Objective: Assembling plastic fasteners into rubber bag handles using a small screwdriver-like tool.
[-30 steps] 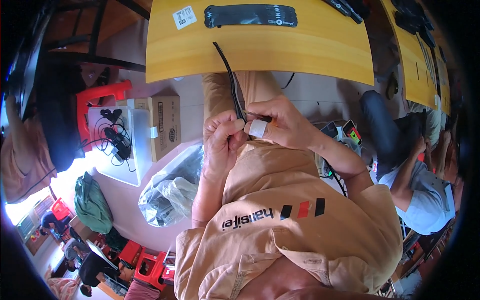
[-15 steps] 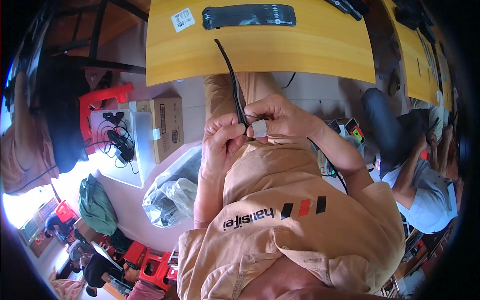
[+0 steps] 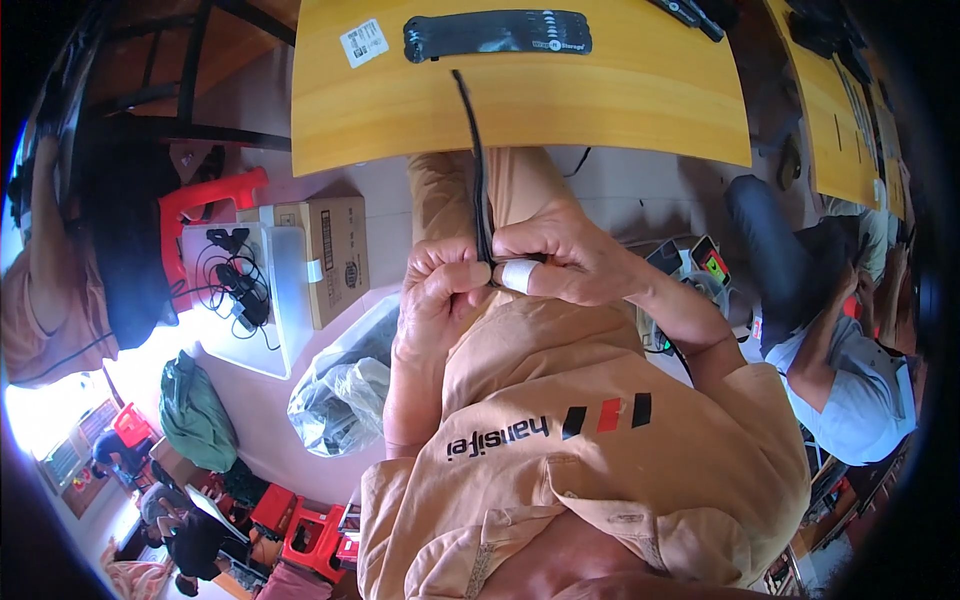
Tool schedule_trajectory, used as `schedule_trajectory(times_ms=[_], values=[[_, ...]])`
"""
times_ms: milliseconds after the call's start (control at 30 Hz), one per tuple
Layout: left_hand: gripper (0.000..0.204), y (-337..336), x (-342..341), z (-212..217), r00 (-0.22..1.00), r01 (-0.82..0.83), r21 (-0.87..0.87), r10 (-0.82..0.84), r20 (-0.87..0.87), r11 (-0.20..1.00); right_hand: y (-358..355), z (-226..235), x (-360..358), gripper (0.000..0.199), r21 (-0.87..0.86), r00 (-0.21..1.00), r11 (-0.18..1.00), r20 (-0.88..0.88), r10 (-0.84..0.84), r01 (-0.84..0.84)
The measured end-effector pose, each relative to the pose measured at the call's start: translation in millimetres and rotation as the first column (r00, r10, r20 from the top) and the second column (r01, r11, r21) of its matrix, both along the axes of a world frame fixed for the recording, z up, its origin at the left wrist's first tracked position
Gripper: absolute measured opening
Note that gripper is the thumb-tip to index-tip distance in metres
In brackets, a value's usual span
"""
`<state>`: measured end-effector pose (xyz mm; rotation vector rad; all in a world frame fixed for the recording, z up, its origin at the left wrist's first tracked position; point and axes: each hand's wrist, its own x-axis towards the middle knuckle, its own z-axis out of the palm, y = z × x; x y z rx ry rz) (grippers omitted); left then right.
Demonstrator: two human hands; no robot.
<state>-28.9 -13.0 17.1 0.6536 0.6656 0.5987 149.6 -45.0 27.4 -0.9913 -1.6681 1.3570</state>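
Note:
A long, narrow black strap point(image 3: 478, 170) rises from between my hands, its free end reaching over the near edge of the yellow table. My left hand point(image 3: 440, 282) is closed, thumb and fingers pinching the strap's lower part above my lap. Close against it, my right hand point(image 3: 565, 252) is also closed on the strap's lower end, with a white wrap round one finger. The fingers hide how the strap is bent or joined there. Beyond on the table lies a flat black pack point(image 3: 498, 36) with a glossy middle.
A white label point(image 3: 363, 43) lies on the yellow table point(image 3: 600, 110). To my left are a clear bin point(image 3: 285, 290) holding black cables, a cardboard box point(image 3: 338, 255), a clear plastic bag point(image 3: 340, 400) and a red stool point(image 3: 190, 200). Another person point(image 3: 840, 370) sits at the right.
The strap has swung slightly right and stands straighter. My right hand has shifted a little lower, its wrapped finger now level beside the left fingertips. Both hands keep their grip.

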Motion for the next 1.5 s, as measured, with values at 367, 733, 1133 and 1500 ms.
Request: schedule_trajectory(times_ms=[367,733,1133,1500], values=[[0.016,-18,2,20,0.901,-0.001,-0.387,0.168,0.399,0.922,-10,-7,-16,0.022,-0.604,0.559,0.673,-0.761,-0.329,-0.427],[0.025,-10,2,11,0.998,-0.058,-0.022,0.057,-0.008,0.998,-16,2,-25,0.008,0.168,0.919,0.913,0.073,-0.387,0.371],[0.037,-1,-17,8,0.964,0.052,0.233,0.012,-0.266,0.971,-11,-4,-31,0.008,0.164,0.935,0.933,0.099,-0.34,0.322],[0.031,0,-27,16,0.938,0.244,0.259,-0.16,-0.307,0.935,-9,-7,-29,0.017,-0.354,0.896,0.929,-0.44,-0.06,-0.111]])
